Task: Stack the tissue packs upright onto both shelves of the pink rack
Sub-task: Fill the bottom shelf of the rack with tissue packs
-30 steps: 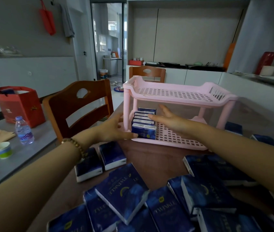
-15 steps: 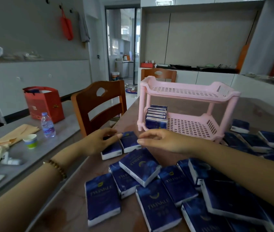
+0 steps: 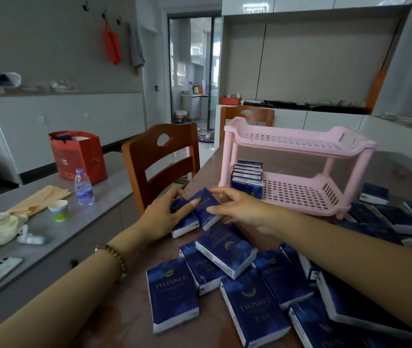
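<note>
Left-front of the rack [image 3: 227, 159], near the table [image 3: 124, 322] edge, left hand [image 3: 162, 217] grips one pack [image 3: 187, 222], right hand [image 3: 245, 212] pinches the next pack [image 3: 206, 204] — upright packs [image 3: 246, 177] fill the lower shelf's [image 3: 300, 194] left end, loose packs [image 3: 225, 249] crowd nearer.

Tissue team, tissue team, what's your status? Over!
Left hand on one pack, right hand pinching the next pack. Row of packs upright on bottom shelf of rack, none on top. Nothing blocking it.
</note>
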`<state>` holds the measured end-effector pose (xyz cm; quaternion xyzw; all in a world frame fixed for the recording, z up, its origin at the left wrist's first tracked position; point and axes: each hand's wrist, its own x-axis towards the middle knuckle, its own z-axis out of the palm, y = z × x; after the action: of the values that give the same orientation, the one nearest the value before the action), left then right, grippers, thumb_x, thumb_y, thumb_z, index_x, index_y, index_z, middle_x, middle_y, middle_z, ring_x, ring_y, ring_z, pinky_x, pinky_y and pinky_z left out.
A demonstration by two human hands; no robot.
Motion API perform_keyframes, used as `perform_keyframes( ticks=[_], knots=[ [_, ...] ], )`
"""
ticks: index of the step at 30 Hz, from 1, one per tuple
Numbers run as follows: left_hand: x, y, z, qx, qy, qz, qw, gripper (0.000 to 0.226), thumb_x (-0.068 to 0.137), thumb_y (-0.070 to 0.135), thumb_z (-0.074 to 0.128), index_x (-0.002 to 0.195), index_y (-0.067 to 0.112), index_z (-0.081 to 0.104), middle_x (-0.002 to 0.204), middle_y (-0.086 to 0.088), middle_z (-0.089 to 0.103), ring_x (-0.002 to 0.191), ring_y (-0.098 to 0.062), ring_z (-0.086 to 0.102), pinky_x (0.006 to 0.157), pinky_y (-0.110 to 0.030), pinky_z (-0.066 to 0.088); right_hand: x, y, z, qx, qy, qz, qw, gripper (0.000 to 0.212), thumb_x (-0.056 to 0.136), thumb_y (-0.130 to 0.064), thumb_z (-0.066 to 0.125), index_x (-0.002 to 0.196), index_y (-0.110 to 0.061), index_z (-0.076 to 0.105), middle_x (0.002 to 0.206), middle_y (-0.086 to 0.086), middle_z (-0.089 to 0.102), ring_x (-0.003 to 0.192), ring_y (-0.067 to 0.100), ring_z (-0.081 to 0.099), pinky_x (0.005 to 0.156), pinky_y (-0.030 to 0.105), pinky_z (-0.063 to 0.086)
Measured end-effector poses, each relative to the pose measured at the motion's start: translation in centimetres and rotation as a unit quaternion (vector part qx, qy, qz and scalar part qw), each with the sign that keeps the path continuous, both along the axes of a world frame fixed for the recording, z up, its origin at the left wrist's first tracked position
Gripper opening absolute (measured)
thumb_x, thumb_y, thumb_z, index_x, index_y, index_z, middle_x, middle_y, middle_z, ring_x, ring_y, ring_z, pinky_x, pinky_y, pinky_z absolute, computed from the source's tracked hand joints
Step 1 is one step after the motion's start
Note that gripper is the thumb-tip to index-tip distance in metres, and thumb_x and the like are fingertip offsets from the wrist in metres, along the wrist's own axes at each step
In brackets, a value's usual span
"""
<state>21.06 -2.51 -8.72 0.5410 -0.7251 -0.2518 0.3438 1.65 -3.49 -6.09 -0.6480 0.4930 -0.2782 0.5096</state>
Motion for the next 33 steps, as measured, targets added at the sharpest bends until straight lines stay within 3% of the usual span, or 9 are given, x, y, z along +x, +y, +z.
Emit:
perform_keyframes(
  ticks=[6,9,12,15,18,21,26,28,33],
  knots=[
    [-0.4,-0.8,1.8,-0.037,0.003,0.012,0.999,0.030,0.093,0.034,0.047,0.109,0.018,0.028,0.084,0.002,0.052,0.069,-0.007,0.056,0.057,-0.017,0.047,-2.9,-0.5,2.1,-0.034,-0.092,-0.063,0.993,0.051,0.084,-0.016,0.066,0.132,-0.014,0.047,0.114,0.007,0.067,0.087,0.016,0.067,0.072,0.022,0.055],
    [-1.8,-1.8,3.6,-0.010,0.069,0.007,0.998,0.025,0.097,0.033,0.039,0.113,0.014,0.044,0.102,-0.004,0.057,0.082,-0.007,0.057,0.066,-0.017,0.047,-5.3,0.2,3.5,-0.047,-0.133,-0.035,0.989,0.044,0.084,-0.018,0.064,0.126,-0.012,0.053,0.112,0.008,0.068,0.090,0.016,0.067,0.076,0.023,0.055],
    [-4.4,-1.8,5.2,-0.004,0.109,-0.029,0.994,0.041,0.100,0.036,0.031,0.113,0.006,0.056,0.099,-0.012,0.065,0.081,-0.013,0.062,0.074,-0.019,0.049,-7.2,0.9,3.8,-0.069,-0.118,-0.018,0.990,0.032,0.085,-0.016,0.062,0.116,-0.012,0.060,0.106,0.006,0.069,0.083,0.011,0.067,0.068,0.020,0.054],
    [-7.4,-1.7,5.8,0.049,0.184,-0.097,0.977,0.041,0.101,0.038,0.023,0.120,0.016,0.052,0.091,0.005,0.062,0.074,-0.002,0.062,0.054,-0.007,0.048,-8.6,1.1,3.6,-0.089,-0.096,-0.029,0.991,0.025,0.086,-0.016,0.062,0.110,-0.012,0.061,0.102,0.000,0.070,0.084,0.006,0.067,0.067,0.018,0.055],
    [-9.9,-1.5,5.9,0.098,0.229,-0.155,0.956,0.043,0.094,0.055,0.029,0.124,0.030,0.046,0.105,0.007,0.064,0.094,-0.008,0.064,0.071,-0.018,0.054,-10.1,1.3,3.6,-0.095,-0.066,-0.042,0.992,0.021,0.086,-0.020,0.062,0.107,-0.014,0.059,0.094,-0.004,0.072,0.078,0.004,0.067,0.063,0.017,0.052],
    [-10.8,-2.1,5.2,0.095,0.223,-0.170,0.955,0.045,0.088,0.046,0.051,0.128,0.025,0.047,0.119,-0.004,0.065,0.104,-0.014,0.065,0.089,-0.031,0.053,-11.9,1.2,3.6,-0.122,-0.036,-0.054,0.990,0.021,0.083,-0.023,0.067,0.099,-0.018,0.054,0.098,-0.002,0.073,0.079,0.010,0.065,0.070,0.024,0.051],
    [-10.9,-2.9,3.3,0.087,0.140,-0.207,0.964,0.043,0.083,0.015,0.067,0.123,0.020,0.052,0.111,-0.003,0.069,0.100,-0.012,0.067,0.077,-0.021,0.056,-13.9,1.2,2.6,-0.187,0.067,-0.049,0.979,0.035,0.072,-0.019,0.078,0.095,-0.021,0.052,0.101,-0.006,0.063,0.089,0.012,0.061,0.079,0.026,0.053],
    [-10.8,-3.2,2.4,0.069,0.066,-0.215,0.972,0.045,0.077,0.011,0.074,0.118,0.013,0.057,0.112,-0.002,0.068,0.101,-0.013,0.067,0.082,-0.022,0.055,-14.2,1.0,1.4,-0.196,0.120,-0.031,0.973,0.040,0.069,-0.018,0.081,0.096,-0.022,0.052,0.105,-0.003,0.060,0.088,0.015,0.060,0.080,0.029,0.054],
    [-11.1,-3.5,2.1,0.075,0.032,-0.242,0.967,0.037,0.077,0.005,0.073,0.111,0.012,0.061,0.103,-0.001,0.071,0.090,-0.004,0.068,0.075,-0.014,0.052,-14.3,0.2,0.2,-0.191,0.134,-0.003,0.972,0.049,0.070,-0.022,0.080,0.111,-0.028,0.054,0.116,-0.005,0.061,0.108,0.011,0.059,0.094,0.028,0.049]
  ],
)
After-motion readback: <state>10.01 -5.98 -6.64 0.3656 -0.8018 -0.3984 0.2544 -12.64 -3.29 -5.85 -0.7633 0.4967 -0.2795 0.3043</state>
